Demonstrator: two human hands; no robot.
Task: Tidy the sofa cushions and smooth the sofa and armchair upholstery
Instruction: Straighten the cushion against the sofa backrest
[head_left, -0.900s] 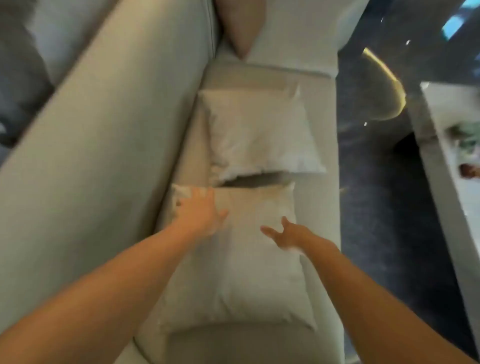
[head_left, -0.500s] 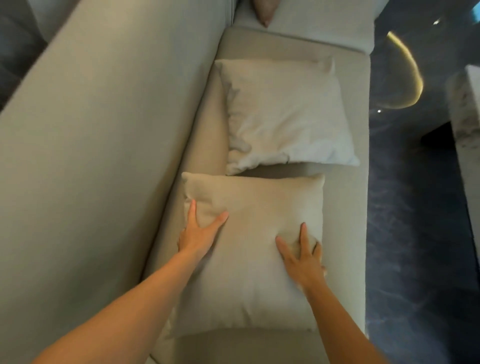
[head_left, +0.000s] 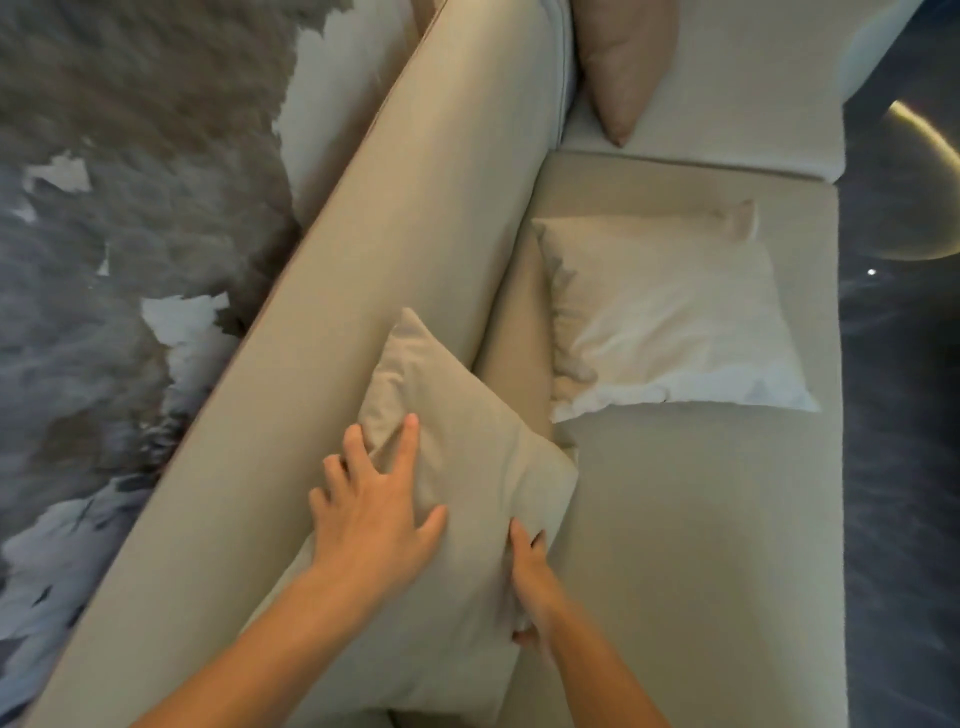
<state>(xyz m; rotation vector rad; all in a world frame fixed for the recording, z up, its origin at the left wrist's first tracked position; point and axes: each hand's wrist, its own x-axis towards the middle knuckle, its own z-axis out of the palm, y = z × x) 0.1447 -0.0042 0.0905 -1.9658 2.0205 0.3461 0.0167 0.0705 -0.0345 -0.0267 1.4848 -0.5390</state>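
A beige cushion (head_left: 467, 499) leans tilted against the sofa backrest (head_left: 363, 312), its lower edge on the seat (head_left: 701, 545). My left hand (head_left: 371, 512) lies flat on its face with fingers spread. My right hand (head_left: 530, 582) grips the cushion's right edge, fingers curled around it. A white cushion (head_left: 670, 322) lies flat on the seat further along. A pinkish-tan cushion (head_left: 623, 62) stands against the backrest at the far end.
Behind the backrest on the left lies a mottled grey and white surface (head_left: 104, 234). Dark glossy floor (head_left: 904, 467) runs along the sofa's right side, with a curved light reflection (head_left: 930, 156) near the top right.
The beige cushion, flat on the seat before, is now lifted and tipped against the backrest. My right hand moved from its top face to gripping its right edge.
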